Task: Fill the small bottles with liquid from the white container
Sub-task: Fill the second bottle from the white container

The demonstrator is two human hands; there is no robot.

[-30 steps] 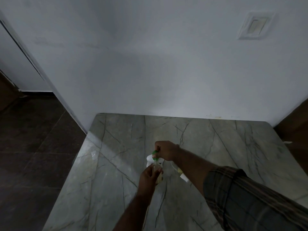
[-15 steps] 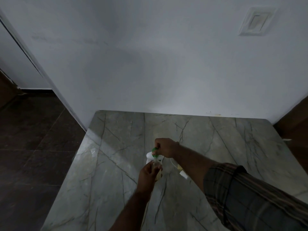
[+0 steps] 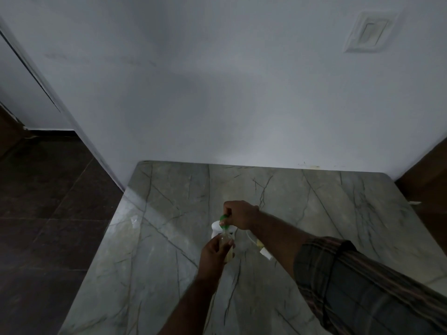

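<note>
Head view: left hand (image 3: 214, 253) grips small bottle (image 3: 227, 240); right hand (image 3: 239, 213) (above it) pinches green dropper (image 3: 223, 220).

No text, label, brand, number or sign can be read anywhere in the view; the small bottle (image 3: 227, 246) and the white container (image 3: 216, 228) on the bench (image 3: 169, 238) show no legible print, and the wall plate (image 3: 371, 32) is blank as far as the dim light lets one tell
</note>
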